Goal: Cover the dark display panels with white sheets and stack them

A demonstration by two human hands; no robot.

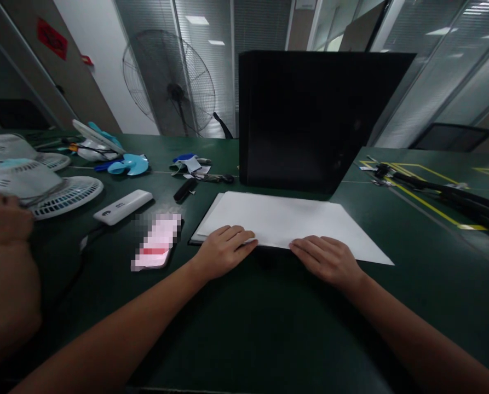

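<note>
Clutter I see on the green table (269,339)
A black box (310,120) stands upright at mid-back. To the left lie white fan grilles (65,197), a blue fan blade (131,164), a white power bank (123,207) and a phone (157,241). A black tripod (445,191) lies far right, and a pedestal fan (168,82) stands behind.

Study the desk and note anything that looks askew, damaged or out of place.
At far left fan parts lie scattered: white grilles flat on the table, a blue blade loose nearby. The white paper under the left hand and right hand sits slightly skewed.
</note>
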